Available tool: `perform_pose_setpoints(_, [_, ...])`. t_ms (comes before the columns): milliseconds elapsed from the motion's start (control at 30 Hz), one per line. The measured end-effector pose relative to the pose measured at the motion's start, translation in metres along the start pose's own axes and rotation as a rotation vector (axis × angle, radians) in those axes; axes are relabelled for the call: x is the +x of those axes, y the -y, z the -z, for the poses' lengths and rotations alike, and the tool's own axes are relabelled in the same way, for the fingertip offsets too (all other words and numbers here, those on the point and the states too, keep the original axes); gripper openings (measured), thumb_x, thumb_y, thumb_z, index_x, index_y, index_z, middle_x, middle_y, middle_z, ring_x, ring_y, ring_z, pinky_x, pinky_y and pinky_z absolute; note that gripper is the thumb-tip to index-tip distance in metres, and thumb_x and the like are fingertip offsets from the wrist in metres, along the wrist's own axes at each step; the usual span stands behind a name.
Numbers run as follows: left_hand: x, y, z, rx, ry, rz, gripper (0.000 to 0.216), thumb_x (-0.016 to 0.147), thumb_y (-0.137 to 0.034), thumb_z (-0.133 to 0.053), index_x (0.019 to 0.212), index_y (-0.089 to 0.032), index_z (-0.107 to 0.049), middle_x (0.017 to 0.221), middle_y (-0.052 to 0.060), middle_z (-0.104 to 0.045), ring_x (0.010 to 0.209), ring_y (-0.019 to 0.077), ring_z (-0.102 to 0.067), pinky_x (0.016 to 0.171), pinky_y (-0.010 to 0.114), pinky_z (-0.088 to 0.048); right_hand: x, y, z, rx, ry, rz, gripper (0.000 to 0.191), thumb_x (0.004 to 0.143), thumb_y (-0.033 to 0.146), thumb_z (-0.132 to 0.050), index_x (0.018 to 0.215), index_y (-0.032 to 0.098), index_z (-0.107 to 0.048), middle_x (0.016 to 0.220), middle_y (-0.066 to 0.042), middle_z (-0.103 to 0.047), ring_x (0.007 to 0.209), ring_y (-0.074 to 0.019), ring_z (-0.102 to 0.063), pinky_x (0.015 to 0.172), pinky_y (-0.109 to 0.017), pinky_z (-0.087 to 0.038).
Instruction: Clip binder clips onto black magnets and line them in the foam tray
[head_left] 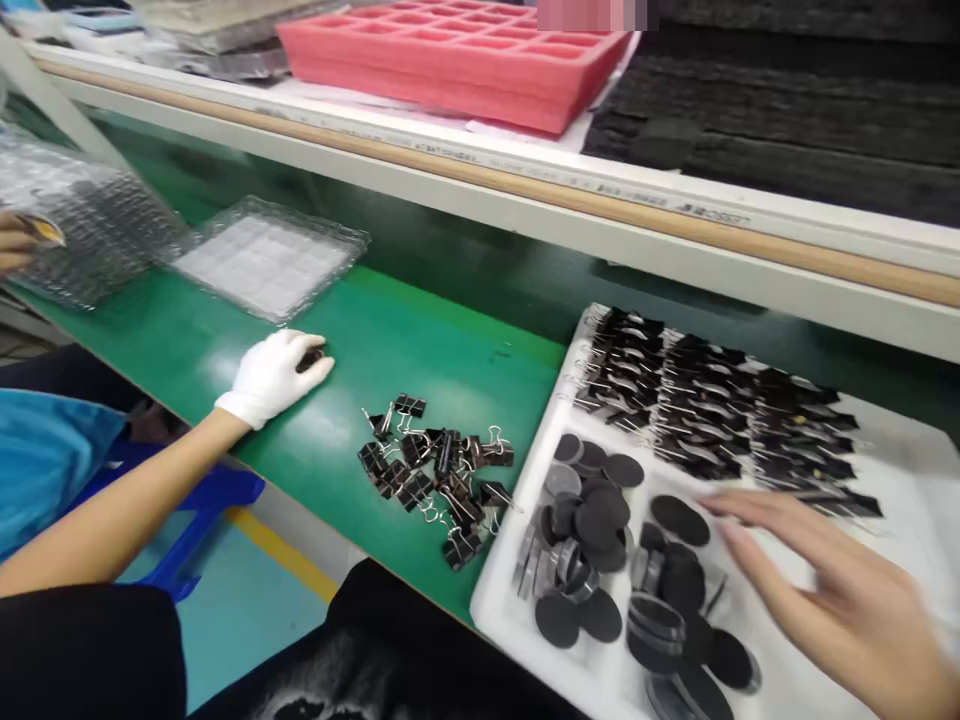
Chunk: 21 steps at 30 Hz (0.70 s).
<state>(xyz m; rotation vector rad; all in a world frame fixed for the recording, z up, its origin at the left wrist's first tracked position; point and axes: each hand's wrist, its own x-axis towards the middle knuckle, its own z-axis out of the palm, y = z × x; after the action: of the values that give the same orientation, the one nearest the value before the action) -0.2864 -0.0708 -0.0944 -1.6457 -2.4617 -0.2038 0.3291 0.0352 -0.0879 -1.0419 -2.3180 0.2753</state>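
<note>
Reaching over black, flat, round discs (679, 520) at about four to five o'clock in the view, the bare right hand (825, 590) has its thumb and forefinger a little apart; its fingertips are just beside one disc's edge, and blur hides whether they touch it. That grip has nothing plainly between its tips. The discs lie jumbled, some flat, some on edge, in two hollows of a white, shallow, rectangular tray (504, 570). Since they overlap, a hasty pinch could lift two together or tip a neighbour over. Toward three o'clock, the same tray holds rows of black clips with silvery wire handles (701, 405); a dragging wrist could snag those handles and pull the rows askew. At six o'clock, a loose heap of black binder clips (442, 465) sits near the tray on the green, glossy surface (450, 330), where tangled handles might catch. Toward nine o'clock, the white-gloved left hand (274, 375) rests with fingers curled about a small dark object (309, 360); I cannot tell whether that grip is clamped, and if loose, the object could slip free.
</note>
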Motion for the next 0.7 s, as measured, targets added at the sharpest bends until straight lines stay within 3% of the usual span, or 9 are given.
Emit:
perform_pose_setpoints(67, [0.007,-0.033,-0.005,-0.067,0.075,-0.242,0.058,0.094,-0.064,-0.049,0.134,-0.025,-0.067,0.133,0.011,-0.070,0.123,0.0326,-0.065,0.108,0.044,-0.050,0.017,0.021,-0.019,0.042,0.069,0.070,0.021,0.102,0.030,-0.062,0.121,0.036,-0.067,0.113,-0.008,-0.075,0.097,-0.0275,-0.075,0.062,-0.036,-0.063])
perform_pose_setpoints(133, [0.025,-0.066,-0.010,-0.114,0.120,-0.407,0.062,0.095,-0.062,-0.052,0.141,-0.022,-0.064,0.132,0.013,-0.071,0.121,0.0320,-0.066,0.105,0.044,-0.051,0.044,0.032,-0.039,-0.027,0.100,0.176,0.027,0.104,0.027,-0.057,0.129,0.028,-0.067,0.113,-0.011,-0.073,0.099,-0.0295,-0.074,0.077,-0.042,-0.064])
perform_pose_setpoints(200, [0.048,-0.100,-0.016,-0.158,0.142,-0.519,0.066,0.095,-0.060,-0.056,0.147,-0.019,-0.059,0.128,0.013,-0.072,0.117,0.0310,-0.068,0.100,0.042,-0.052,0.072,0.035,-0.053,-0.091,0.247,0.264,0.034,0.105,0.022,-0.049,0.131,0.026,-0.070,0.114,-0.011,-0.071,0.093,-0.0268,-0.074,0.074,-0.039,-0.063])
perform_pose_setpoints(300, [0.081,-0.146,-0.024,-0.249,0.166,-0.635,0.074,0.092,-0.057,-0.062,0.154,-0.018,-0.051,0.127,0.010,-0.073,0.113,0.0283,-0.070,0.095,0.037,-0.053,0.101,0.031,-0.060,-0.081,0.485,0.351,0.035,0.102,0.017,-0.049,0.122,0.028,-0.077,0.113,-0.008,-0.071,0.084,-0.0207,-0.074,0.068,-0.031,-0.060])
perform_pose_setpoints(433, [0.100,-0.181,-0.032,-0.282,0.164,-0.667,0.079,0.093,-0.057,-0.064,0.158,-0.019,-0.044,0.138,0.010,-0.070,0.118,0.0286,-0.069,0.096,0.037,-0.051,0.120,0.038,-0.050,0.031,0.512,0.378,0.023,0.103,0.028,-0.057,0.106,0.024,-0.079,0.107,-0.009,-0.071,0.089,-0.0228,-0.073,0.077,-0.034,-0.060])
perform_pose_setpoints(500, [0.098,-0.185,-0.034,-0.255,0.139,-0.632,0.084,0.090,-0.061,-0.066,0.159,-0.018,-0.044,0.140,0.013,-0.067,0.121,0.0312,-0.067,0.097,0.038,-0.050,0.132,0.050,-0.046,0.120,0.453,0.299,0.022,0.103,0.032,-0.057,0.104,0.024,-0.078,0.107,-0.009,-0.073,0.092,-0.0234,-0.073,0.082,-0.035,-0.059])
perform_pose_setpoints(567, [0.095,-0.185,-0.035,-0.225,0.122,-0.585,0.079,0.087,-0.065,-0.067,0.150,-0.019,-0.055,0.135,0.014,-0.068,0.119,0.0326,-0.067,0.096,0.039,-0.049,0.151,0.066,-0.052,0.207,0.380,0.115,0.019,0.102,0.032,-0.061,0.106,0.023,-0.077,0.105,-0.008,-0.077,0.091,-0.0233,-0.075,0.084,-0.036,-0.059])
perform_pose_setpoints(700, [0.092,-0.180,-0.034,-0.227,0.126,-0.580,0.054,0.089,-0.065,-0.065,0.123,-0.024,-0.073,0.116,0.008,-0.071,0.109,0.0297,-0.068,0.091,0.038,-0.048,0.206,0.093,-0.103,0.416,0.324,-0.314,0.008,0.094,0.024,-0.073,0.098,0.019,-0.069,0.084,-0.006,-0.079,0.077,-0.0201,-0.075,0.071,-0.030,-0.059])
